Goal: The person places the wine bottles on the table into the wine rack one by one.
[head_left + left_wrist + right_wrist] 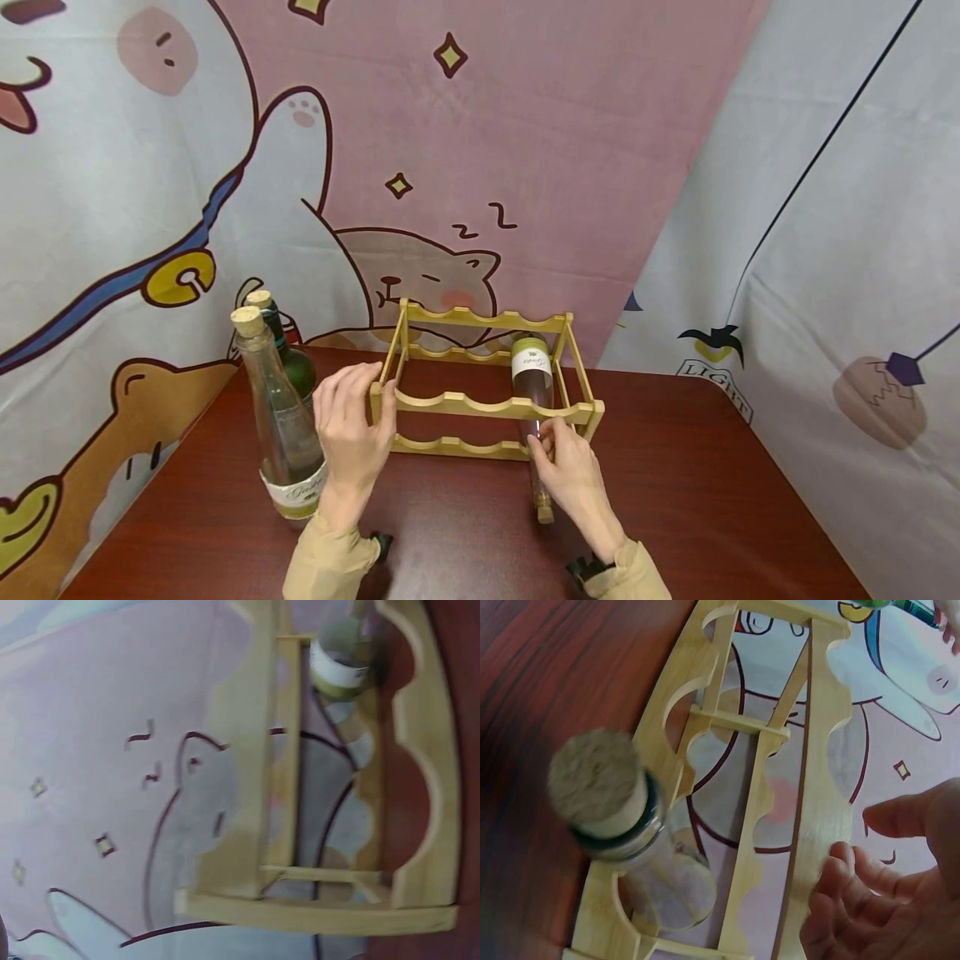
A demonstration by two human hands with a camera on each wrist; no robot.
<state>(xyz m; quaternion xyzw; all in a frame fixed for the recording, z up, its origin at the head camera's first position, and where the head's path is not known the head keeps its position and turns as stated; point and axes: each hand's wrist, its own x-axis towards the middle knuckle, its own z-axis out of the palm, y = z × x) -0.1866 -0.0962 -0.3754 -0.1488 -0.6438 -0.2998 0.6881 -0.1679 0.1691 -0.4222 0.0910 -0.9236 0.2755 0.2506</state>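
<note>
A clear corked bottle (pixel 532 385) with a white label lies in the right-hand slot of the wooden wine rack's (pixel 465 406) lower tier. Its cork (pixel 596 780) points toward me, past the front rail. My right hand (pixel 572 471) is close to the upper front rail, over the bottle's neck. In the right wrist view its thumb and fingers stand apart, with nothing between them. At the rack's left front corner, my left hand (pixel 352 425) is raised, fingers loosely bent and holding nothing. The left wrist view shows mainly the rack (pixel 322 915) and the bottle's labelled base (pixel 337 671).
Left of my left hand stands a clear corked bottle (pixel 281 417) with a white label. A green corked bottle (pixel 298 367) is just behind it, partly hidden. The dark red-brown table (pixel 675 483) meets a cartoon-printed cloth (pixel 570 167) at the back.
</note>
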